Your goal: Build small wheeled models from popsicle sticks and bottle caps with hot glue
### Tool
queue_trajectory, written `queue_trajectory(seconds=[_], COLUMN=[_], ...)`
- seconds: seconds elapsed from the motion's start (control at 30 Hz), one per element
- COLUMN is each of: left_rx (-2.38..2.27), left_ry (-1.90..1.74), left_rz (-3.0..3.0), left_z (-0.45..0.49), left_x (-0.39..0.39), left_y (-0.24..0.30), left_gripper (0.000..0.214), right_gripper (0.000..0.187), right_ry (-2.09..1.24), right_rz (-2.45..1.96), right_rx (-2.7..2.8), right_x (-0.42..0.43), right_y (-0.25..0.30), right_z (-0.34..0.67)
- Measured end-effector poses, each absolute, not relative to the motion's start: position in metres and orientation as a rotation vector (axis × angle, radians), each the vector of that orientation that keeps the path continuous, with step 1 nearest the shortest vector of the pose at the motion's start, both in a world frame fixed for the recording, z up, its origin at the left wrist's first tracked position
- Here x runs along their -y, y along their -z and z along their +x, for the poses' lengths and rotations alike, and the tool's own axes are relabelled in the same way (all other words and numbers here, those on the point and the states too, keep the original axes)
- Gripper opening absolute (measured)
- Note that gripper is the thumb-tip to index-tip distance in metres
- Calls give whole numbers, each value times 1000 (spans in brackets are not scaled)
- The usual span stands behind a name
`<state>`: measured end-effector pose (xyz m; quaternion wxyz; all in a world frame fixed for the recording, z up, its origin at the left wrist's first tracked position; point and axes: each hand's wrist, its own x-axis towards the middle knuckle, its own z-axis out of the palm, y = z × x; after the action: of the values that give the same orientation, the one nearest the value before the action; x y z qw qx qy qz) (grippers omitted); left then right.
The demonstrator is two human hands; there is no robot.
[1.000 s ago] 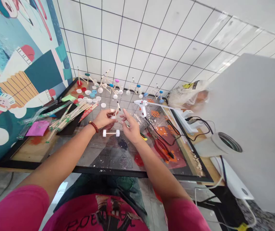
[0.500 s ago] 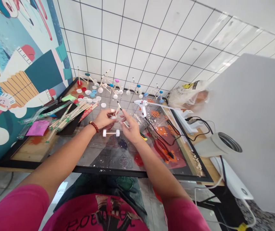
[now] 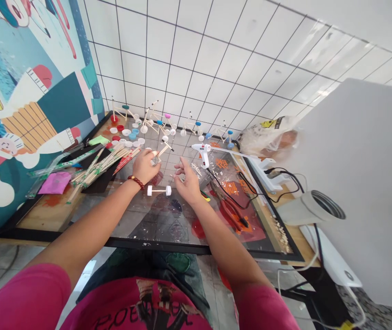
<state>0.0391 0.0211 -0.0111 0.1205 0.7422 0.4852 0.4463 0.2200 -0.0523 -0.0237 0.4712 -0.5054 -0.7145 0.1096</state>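
Observation:
My left hand (image 3: 145, 166) pinches a short wooden stick piece (image 3: 163, 148) with a dark tip and holds it above the glass tabletop (image 3: 155, 220). Just right of it, my right hand (image 3: 188, 179) hovers with its fingers loosely spread and nothing in them. Between and below the hands lies a stick axle with two white caps (image 3: 159, 190). A white glue gun (image 3: 203, 152) stands just beyond my right hand.
Bundles of chopsticks (image 3: 103, 164) lie at the left beside a pink cloth (image 3: 53, 182). Coloured bottle caps (image 3: 127, 134) and several stick models (image 3: 158, 121) stand near the tiled wall. Black cables (image 3: 237, 192), a power strip (image 3: 268, 172) and a plastic bag (image 3: 268, 135) are at the right.
My left hand has moved up and away with the stick piece. My right hand let go of it and opened, staying near the same spot.

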Motion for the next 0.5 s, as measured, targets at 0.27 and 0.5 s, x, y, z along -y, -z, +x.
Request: queue_trajectory(seconds=[0.27,0.5], left_rx=[-1324,-1294], left_ry=[-1275,-1153], left_rz=[2272,2299], left_z=[39,42], left_x=[-24,-17], left_y=[14,10], left_gripper=[49,54], right_gripper=[63,60], right_ry=[-310,-312], right_rz=[-1258,-1262], right_rx=[1610,1654], right_x=[45,45], right_y=[28,26], right_z=[225,226])
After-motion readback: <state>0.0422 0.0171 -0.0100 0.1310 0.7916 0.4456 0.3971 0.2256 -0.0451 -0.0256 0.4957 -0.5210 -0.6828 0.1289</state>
